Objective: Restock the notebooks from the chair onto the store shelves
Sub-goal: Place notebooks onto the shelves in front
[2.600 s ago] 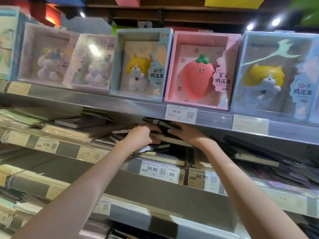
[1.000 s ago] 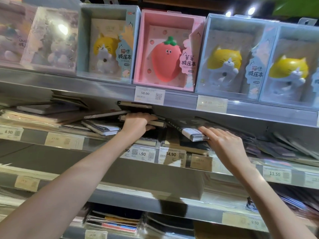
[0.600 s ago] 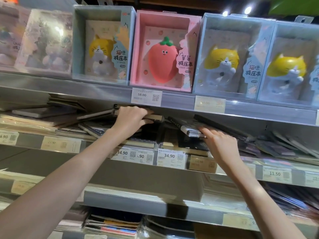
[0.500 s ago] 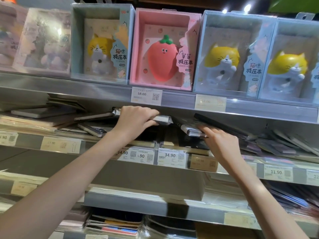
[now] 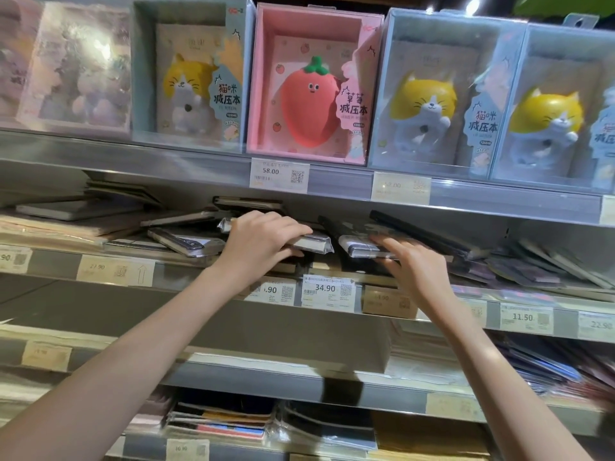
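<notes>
Forearms reach up from below to the middle shelf. Left hand curls over a wrapped notebook, gripping its front edge; right hand lies nearly flat, fingers straight, touching a second notebook. Both notebooks overhang a loose, slanted pile. Risk: pushing unevenly could slide neighbouring books off the lip. Boxed toys sit above.

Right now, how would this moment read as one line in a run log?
left hand: grips wrapped notebook | right hand: fingers straight on second notebook | place: middle shelf
</notes>
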{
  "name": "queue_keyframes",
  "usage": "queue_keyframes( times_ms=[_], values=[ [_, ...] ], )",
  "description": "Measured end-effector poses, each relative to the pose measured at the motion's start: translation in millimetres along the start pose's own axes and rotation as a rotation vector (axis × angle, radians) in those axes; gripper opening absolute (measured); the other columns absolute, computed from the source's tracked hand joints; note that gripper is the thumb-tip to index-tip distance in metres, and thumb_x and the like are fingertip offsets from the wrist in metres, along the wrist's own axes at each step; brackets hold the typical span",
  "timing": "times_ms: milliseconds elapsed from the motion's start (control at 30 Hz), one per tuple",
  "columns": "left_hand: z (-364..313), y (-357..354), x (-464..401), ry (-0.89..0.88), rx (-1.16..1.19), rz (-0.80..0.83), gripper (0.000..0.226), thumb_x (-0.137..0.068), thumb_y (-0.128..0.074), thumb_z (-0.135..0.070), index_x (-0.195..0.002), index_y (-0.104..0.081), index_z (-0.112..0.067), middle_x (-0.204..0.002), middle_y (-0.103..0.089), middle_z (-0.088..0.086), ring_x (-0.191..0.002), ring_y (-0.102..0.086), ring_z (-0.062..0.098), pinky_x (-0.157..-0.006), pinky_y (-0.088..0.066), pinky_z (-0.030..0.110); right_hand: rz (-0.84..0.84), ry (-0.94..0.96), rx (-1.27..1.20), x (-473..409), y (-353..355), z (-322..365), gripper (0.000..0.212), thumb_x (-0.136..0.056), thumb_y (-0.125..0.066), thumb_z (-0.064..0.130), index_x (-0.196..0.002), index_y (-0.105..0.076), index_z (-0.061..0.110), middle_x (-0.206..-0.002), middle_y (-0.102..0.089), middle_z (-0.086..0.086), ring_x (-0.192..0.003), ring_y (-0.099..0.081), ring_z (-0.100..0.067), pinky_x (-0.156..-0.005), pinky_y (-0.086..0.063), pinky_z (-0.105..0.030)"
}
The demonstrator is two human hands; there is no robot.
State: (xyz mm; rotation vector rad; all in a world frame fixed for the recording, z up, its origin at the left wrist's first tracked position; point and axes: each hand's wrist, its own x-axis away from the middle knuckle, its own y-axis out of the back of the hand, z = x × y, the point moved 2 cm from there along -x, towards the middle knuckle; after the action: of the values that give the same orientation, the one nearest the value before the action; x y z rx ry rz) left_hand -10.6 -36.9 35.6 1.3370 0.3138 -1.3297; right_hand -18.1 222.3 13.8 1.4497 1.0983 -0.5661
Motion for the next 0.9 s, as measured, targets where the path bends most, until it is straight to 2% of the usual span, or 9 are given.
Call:
queue_keyframes(
  times_ms=[200,333,467,533,600,633,767,900],
  values=[
    [2.7,13.8,-5.9,0.064,0.017,-0.081,0.036,-0.063,-0.083,-0.019,-0.097,-0.070,-0.022,-0.084,-0.072,-0.006,-0.071,-0.067,0.019,-0.061,-0.048,0.028,-0.074,-0.026,0.027,-5.0,10.0,2.1,0.032,-0.075,-0.076,0.022,-0.106,-0.068,0.022,-0.081,-0.072,-0.002,-0.067,-0.068,-0.025,-0.048,-0.036,-0.021],
    [1.2,32.1,1.1,0.038,0.017,-0.147,0.035,-0.066,-0.080,-0.016,-0.099,-0.070,-0.020,-0.087,-0.072,-0.007,-0.074,-0.067,0.019,-0.065,-0.047,0.026,-0.074,-0.030,0.001,-3.9,14.8,6.1,0.034,-0.074,-0.077,0.020,-0.107,-0.069,0.021,-0.086,-0.073,-0.002,-0.071,-0.069,-0.025,-0.050,-0.044,-0.023],
    [-5.9,60.5,-4.6,0.033,0.052,-0.233,0.030,-0.072,-0.074,-0.022,-0.102,-0.069,-0.020,-0.089,-0.072,-0.005,-0.079,-0.068,0.019,-0.066,-0.046,0.027,-0.113,-0.056,-0.019,-5.8,27.1,11.9,0.032,-0.076,-0.075,0.019,-0.108,-0.069,0.020,-0.088,-0.073,-0.004,-0.072,-0.070,-0.026,-0.050,-0.045,-0.024],
    [-5.3,73.7,-6.3,0.054,0.058,-0.263,0.027,-0.076,-0.065,-0.022,-0.102,-0.069,-0.019,-0.091,-0.073,-0.003,-0.080,-0.069,0.020,-0.064,-0.046,0.027,-0.148,-0.075,-0.056,-7.3,38.8,13.0,0.031,-0.079,-0.073,0.020,-0.109,-0.068,0.020,-0.090,-0.073,-0.004,-0.075,-0.070,-0.026,-0.049,-0.045,-0.025],
    [-6.3,86.0,-3.7,0.058,0.051,-0.316,0.033,-0.076,-0.050,-0.024,-0.101,-0.069,-0.015,-0.090,-0.073,-0.001,-0.077,-0.069,0.022,-0.061,-0.047,0.027,-0.168,-0.085,-0.062,-7.0,50.9,15.4,0.029,-0.081,-0.071,0.023,-0.109,-0.068,0.022,-0.091,-0.073,-0.001,-0.078,-0.070,-0.024,-0.050,-0.039,-0.022],
    [-7.0,90.9,-1.3,0.059,0.039,-0.339,0.034,-0.074,-0.049,-0.020,-0.102,-0.069,-0.014,-0.089,-0.073,0.000,-0.075,-0.069,0.023,-0.060,-0.047,0.028,-0.174,-0.085,-0.056,-6.3,56.1,17.5,0.028,-0.081,-0.070,0.025,-0.109,-0.068,0.023,-0.092,-0.073,0.001,-0.079,-0.070,-0.023,-0.051,-0.036,-0.021],
    [-9.7,111.5,4.1,0.102,0.014,-0.371,0.043,-0.064,-0.069,0.004,-0.105,-0.067,-0.011,-0.087,-0.072,0.004,-0.073,-0.067,0.027,-0.058,-0.043,0.028,-0.186,-0.050,0.009,-5.6,73.0,27.3,0.029,-0.078,-0.073,0.022,-0.107,-0.069,0.024,-0.092,-0.073,0.001,-0.079,-0.071,-0.022,-0.051,-0.045,-0.024],
    [-8.8,132.6,7.6,0.156,0.028,-0.369,0.042,-0.065,-0.069,0.003,-0.105,-0.067,-0.011,-0.088,-0.072,0.005,-0.073,-0.067,0.028,-0.058,-0.040,0.026,-0.210,-0.063,0.029,-6.7,94.9,37.0,0.028,-0.074,-0.077,0.020,-0.102,-0.071,0.023,-0.088,-0.074,0.000,-0.072,-0.071,-0.022,-0.049,-0.041,-0.020]
  ],
)
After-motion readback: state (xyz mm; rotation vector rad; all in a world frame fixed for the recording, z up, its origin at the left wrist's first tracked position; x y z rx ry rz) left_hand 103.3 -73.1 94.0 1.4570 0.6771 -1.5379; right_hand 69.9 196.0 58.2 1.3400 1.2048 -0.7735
